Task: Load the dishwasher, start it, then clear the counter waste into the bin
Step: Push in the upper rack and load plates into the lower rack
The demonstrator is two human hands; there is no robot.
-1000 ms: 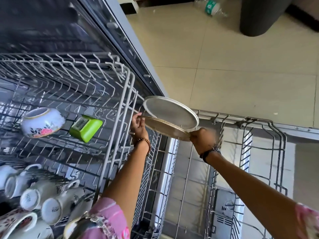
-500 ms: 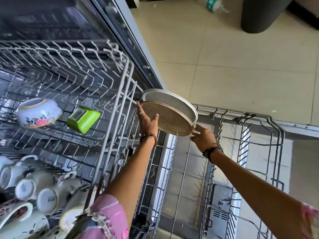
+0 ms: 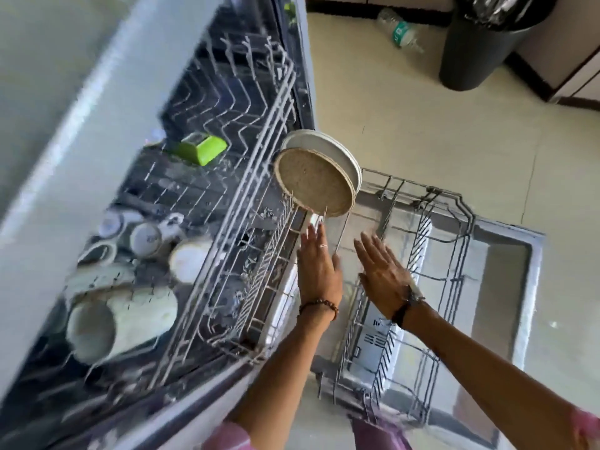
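Both the left hand [image 3: 319, 261] and the right hand [image 3: 383, 271] are open and empty, while the plates [image 3: 316, 183] stand, it seems, on edge in the lower rack [image 3: 422, 203] for washing.

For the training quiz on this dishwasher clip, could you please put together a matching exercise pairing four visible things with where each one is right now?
Things:
1. green container
2. plates
3. plastic bottle
4. cups

Places:
A. lying on the floor near the dark bin
B. standing on edge at the far end of the lower rack
C. grouped at the near end of the upper rack
D. alone, farther back in the upper rack

Pairs: 1-D, 2-B, 3-A, 4-C
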